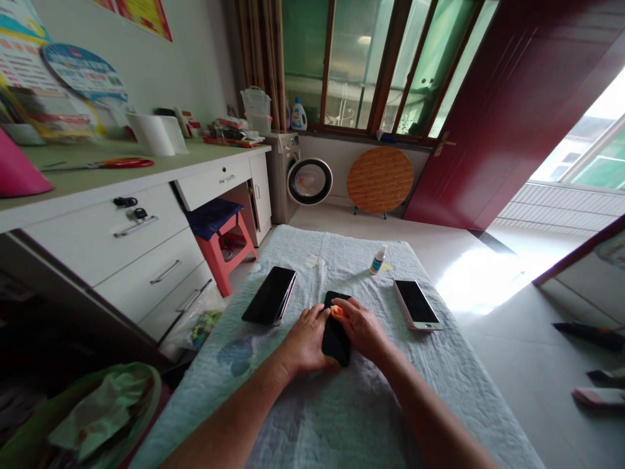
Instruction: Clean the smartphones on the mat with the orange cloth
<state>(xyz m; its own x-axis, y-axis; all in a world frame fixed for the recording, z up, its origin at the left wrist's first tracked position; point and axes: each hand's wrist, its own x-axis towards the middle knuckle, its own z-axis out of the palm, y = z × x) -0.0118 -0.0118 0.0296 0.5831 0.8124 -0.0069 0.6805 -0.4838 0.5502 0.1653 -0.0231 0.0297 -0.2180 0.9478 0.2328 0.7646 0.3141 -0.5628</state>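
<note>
A black smartphone (336,342) lies on the quilted cloth in front of me. My left hand (306,339) grips its left edge, the thumb along the near end. In my right hand (360,326) a small orange cloth (336,312) is pinched and pressed on the phone's upper part. To the left lies a stack of dark, flat devices (270,296) with black screens. A white-framed smartphone (417,305) rests at the right, on something pinkish. Beyond my hands stands a small spray bottle (377,260) with a blue label.
The quilted cloth (303,254) covers the table. On the left are a white desk (122,254), a pink stool (229,251) and a waste bin (155,384). Behind stand a washing machine (282,176) with its door open and a round wooden tabletop (379,179). A red door (478,117) is at right.
</note>
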